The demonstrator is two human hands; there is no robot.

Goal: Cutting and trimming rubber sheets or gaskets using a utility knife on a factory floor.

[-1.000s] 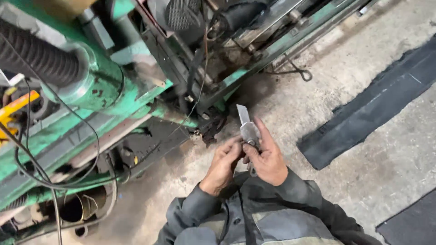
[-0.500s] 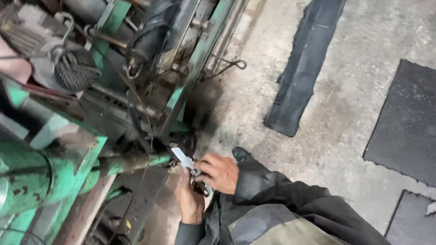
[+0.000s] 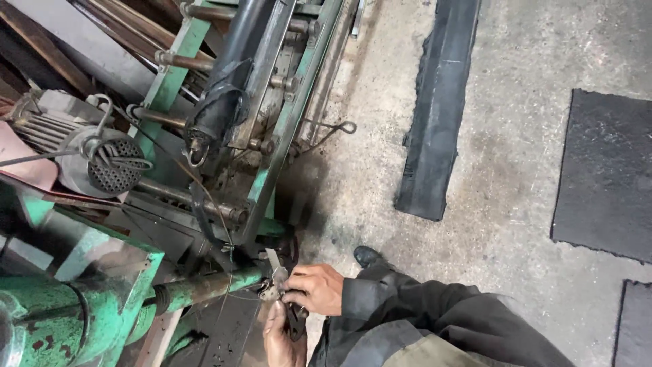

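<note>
Head view: your right hand (image 3: 314,289) and left hand (image 3: 280,334) are both clamped on stiff, slick metal pliers (image 3: 277,280), so grip the handles firmly.

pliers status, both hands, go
Right hand shut on pliers. Left hand on the handles. Green shaft right beside the tool head.

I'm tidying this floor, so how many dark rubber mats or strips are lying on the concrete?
3. A long black strip beside the green machine frame, a large dark mat at the right edge, and a corner piece at bottom right. More may lie out of view.
</note>
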